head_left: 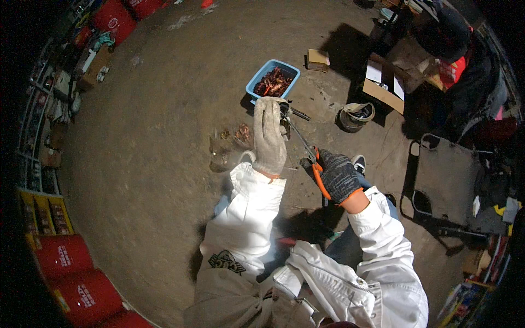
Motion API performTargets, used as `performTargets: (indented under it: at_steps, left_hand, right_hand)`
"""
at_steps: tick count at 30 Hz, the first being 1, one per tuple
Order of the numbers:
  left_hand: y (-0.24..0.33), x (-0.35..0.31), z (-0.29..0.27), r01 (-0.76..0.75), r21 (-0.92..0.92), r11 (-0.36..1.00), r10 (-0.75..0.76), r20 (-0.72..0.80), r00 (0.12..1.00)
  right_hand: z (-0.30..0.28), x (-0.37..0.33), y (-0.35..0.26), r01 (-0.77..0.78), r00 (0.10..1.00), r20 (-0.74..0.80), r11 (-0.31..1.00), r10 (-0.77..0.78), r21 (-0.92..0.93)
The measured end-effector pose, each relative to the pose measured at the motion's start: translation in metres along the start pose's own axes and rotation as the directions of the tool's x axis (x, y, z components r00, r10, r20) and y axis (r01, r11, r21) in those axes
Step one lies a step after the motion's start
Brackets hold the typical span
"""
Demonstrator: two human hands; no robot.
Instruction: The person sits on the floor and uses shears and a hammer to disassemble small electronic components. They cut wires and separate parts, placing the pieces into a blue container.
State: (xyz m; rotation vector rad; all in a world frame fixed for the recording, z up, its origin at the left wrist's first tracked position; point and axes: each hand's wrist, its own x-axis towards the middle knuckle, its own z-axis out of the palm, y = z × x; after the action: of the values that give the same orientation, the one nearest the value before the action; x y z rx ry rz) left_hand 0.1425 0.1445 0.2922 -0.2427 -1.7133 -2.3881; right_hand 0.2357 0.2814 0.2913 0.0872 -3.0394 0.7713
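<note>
We pinch a small metal part [285, 112] in our left hand [269, 136] while our right hand [339, 176] squeezes orange-handled pliers [309, 150] onto it; next we must likely pull gently.

Premises present as a workshop or storeroom. Bare concrete floor [164, 164], stained; red drums [65, 257] along the wall. Stocked shelves [49, 109] and open cardboard boxes [385, 82] noted.

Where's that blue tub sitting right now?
The blue tub sits on the concrete floor ahead of the person, just beyond the left hand.
</note>
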Motion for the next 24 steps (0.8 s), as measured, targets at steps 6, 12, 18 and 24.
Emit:
performTargets:
  at_steps: [6,12,18,24]
  left_hand:
    - [0.018,0.002,0.003,0.287,-0.121,0.950,-0.292,-0.020,0.956]
    - [0.005,0.010,0.006,0.010,-0.046,0.999,-0.012,-0.038,0.999]
    - [0.015,0.006,-0.002,0.114,-0.076,0.991,-0.106,0.091,0.990]
    - [0.023,0.008,0.006,-0.013,0.018,1.000,0.011,0.104,0.995]
  right_hand:
    - [0.001,0.003,0.004,0.033,0.999,-0.043,0.997,-0.030,0.071]
    - [0.007,0.000,0.022,0.111,0.954,0.212,0.908,-0.211,0.403]
    - [0.012,-0.002,0.033,0.199,0.918,0.095,0.656,-0.385,0.728]
    - [0.003,-0.001,0.025,0.266,0.920,0.049,0.709,-0.390,0.653]
